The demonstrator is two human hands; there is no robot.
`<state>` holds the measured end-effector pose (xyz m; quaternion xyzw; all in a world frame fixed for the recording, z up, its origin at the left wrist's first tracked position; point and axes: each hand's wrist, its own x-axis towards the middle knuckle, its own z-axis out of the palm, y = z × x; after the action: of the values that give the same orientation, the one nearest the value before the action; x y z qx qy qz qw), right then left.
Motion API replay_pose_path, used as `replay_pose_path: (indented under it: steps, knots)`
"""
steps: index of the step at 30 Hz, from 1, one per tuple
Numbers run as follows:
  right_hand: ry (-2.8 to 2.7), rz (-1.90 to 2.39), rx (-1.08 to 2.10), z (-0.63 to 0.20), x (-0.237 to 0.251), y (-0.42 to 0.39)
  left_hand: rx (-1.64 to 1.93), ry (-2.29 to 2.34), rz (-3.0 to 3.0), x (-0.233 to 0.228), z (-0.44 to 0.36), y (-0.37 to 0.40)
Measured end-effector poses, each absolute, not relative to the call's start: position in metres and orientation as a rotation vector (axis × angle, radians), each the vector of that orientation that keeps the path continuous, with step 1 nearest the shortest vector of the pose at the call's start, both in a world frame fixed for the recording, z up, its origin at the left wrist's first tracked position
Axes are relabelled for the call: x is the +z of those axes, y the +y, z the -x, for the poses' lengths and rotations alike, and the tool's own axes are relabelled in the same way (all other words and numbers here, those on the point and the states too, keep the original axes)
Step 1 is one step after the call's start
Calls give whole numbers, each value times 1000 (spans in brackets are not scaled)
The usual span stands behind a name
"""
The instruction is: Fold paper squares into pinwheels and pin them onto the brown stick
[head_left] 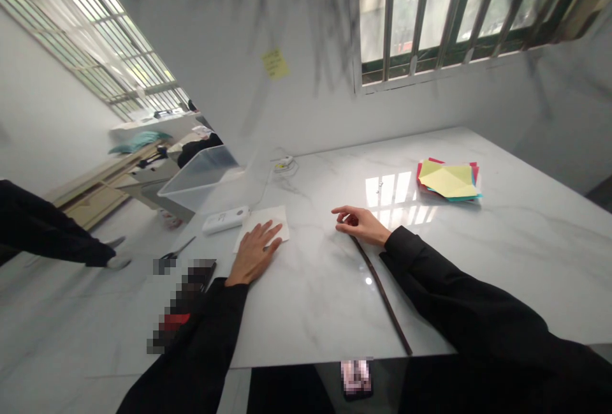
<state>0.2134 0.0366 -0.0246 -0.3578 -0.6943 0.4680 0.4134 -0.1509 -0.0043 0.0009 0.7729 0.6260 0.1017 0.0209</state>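
Note:
My left hand [258, 251] lies flat with fingers spread on a white sheet of paper [278, 221], which looks like a napkin. My right hand [362, 225] has curled fingers around the far end of a long, thin, dark brown stick [380, 286]; that tip is hidden under the fingers. From there the stick runs along the white marbled table [306, 312] to its front edge. Touching the paper's upper left is a white oblong device [225, 220].
Coloured papers [447, 181] are piled at the right. Left of my left hand are scissors [179, 251] and a blurred dark object [184, 305]. A clear plastic bin [201, 178] stands beyond. A phone-like object [356, 379] is below the front edge. A person's legs [52, 226] show at far left.

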Motion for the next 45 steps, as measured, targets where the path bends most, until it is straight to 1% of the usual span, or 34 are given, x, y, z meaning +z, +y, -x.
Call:
replay_pose_path:
  steps: [4,11,14,18,25,28,33,36,40,45]
  knots:
    - [-1750,908,1173,-213,-26,36,359,1829,-2470,-1,154,-1]
    - [-1767,916,1169,-213,-23,34,476,2012,-2436,-10,156,3]
    - [-1775,922,1166,-213,-23,35,445,2093,-2425,-13,156,2]
    - [-1779,927,1168,-213,-22,34,370,2032,-2427,-13,159,7]
    - [-1795,956,1158,-214,-21,33,523,1941,-2432,-4,157,15]
    - [-1801,955,1153,-214,-22,32,489,1992,-2434,-5,156,15]
    - [-1808,965,1149,-214,-21,31,287,1949,-2501,-13,161,16]
    - [-1805,965,1148,-214,-19,31,267,2037,-2454,-18,166,18]
    - [-1814,974,1148,-214,-18,30,326,2023,-2423,-18,171,21]
    - [-1814,983,1140,-214,-17,29,519,1921,-2495,-13,170,24]
